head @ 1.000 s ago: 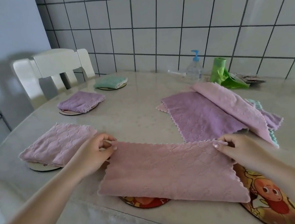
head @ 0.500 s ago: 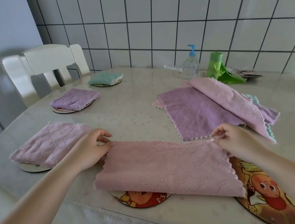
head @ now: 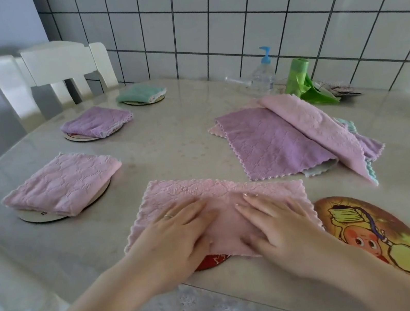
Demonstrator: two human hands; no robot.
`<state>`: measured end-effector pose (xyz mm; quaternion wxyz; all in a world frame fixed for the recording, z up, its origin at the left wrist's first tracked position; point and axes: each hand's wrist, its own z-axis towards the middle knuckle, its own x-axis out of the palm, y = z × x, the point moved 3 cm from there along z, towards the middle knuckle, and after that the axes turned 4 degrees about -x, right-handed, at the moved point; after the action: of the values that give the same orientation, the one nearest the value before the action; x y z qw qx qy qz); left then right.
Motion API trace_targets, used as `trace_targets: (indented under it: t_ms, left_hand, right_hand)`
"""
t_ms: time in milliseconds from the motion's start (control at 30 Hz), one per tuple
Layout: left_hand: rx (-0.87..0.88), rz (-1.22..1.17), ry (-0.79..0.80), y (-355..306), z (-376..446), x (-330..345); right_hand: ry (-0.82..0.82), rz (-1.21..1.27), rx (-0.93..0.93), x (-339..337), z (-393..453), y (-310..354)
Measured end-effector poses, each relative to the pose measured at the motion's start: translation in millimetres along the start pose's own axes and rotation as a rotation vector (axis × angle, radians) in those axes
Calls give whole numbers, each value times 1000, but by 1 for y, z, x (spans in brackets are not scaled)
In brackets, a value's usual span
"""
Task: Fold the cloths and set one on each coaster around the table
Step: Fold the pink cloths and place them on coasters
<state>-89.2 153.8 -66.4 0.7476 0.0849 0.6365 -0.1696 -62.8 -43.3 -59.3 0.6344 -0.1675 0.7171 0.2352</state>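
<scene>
While both hands, left hand [head: 177,237] & right hand [head: 277,220], lie flat, gripping nothing, on the pink cloth [head: 218,207], w/ its near edge overhanging the red coaster [head: 212,261], next fold may skew.

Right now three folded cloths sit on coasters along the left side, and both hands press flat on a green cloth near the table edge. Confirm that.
Not quite: the head view shows the left hand and right hand pressing flat on a pink cloth, not a green one. Three folded cloths do sit on coasters at left.
</scene>
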Motion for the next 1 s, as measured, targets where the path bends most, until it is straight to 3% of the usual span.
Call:
trace_targets:
  t_ms: [100, 300, 400, 567, 667, 1000]
  left_hand:
    - [-73, 76, 45, 18, -11, -2]
    - [-190, -38, 137, 49, -31, -4]
    - [-194, -61, 87, 51, -36, -6]
    - [86, -191, -232, 6, -28, -30]
    - [211, -199, -198, -28, -22, -24]
    - [73, -258, -226, -34, -16, -8]
  right_hand:
    - [-7, -49, 35, -1, -12, -14]
    - [14, -54, 107, -1, -38, -39]
    - [39, -53, 115, -2, -41, -47]
    - [-177, 257, 35, -20, -2, -45]
    - [-228, 409, 29, -27, 37, -38]
    - [18, 288, 60, -39, 100, -23]
